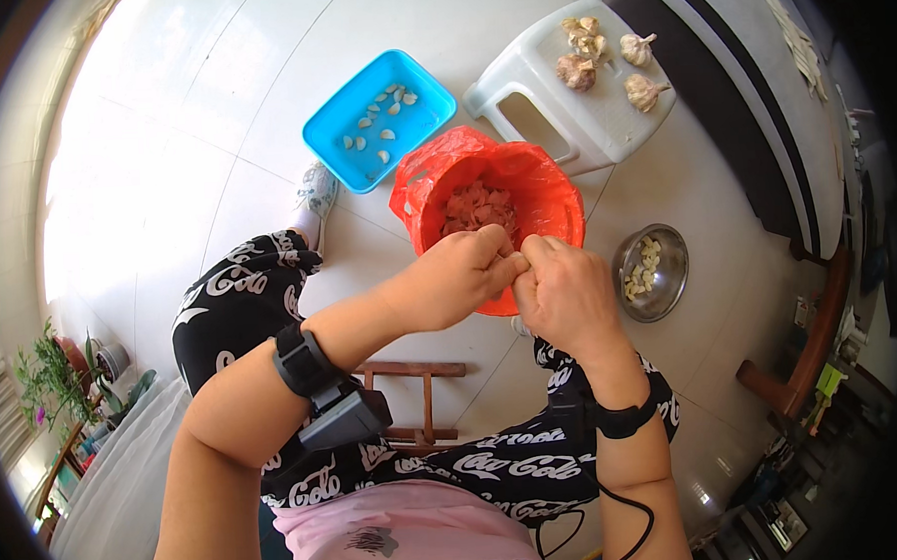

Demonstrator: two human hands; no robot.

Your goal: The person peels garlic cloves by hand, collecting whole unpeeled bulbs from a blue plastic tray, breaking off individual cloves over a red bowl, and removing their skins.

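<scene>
Both my hands meet over the near rim of a bin lined with a red plastic bag [542,178], which holds a heap of garlic skins [479,207]. My left hand [463,275] and my right hand [569,293] pinch a small pale piece, seemingly a garlic clove [521,262], mostly hidden by the fingers. Unpeeled cloves [387,134] lie scattered in a blue plastic tray [338,161] beyond the bin to the left. Peeled cloves [643,268] rest in a steel bowl [672,270] on the right. Garlic bulbs [643,91] sit on a white plastic stool [607,130].
A wooden frame [427,401] stands on the tiled floor between my legs. A dark and grey sofa [741,94] is at the upper right, with wooden furniture [818,331] at the right. Potted plants [55,372] stand at the far left. A black cable [631,501] hangs by my right forearm.
</scene>
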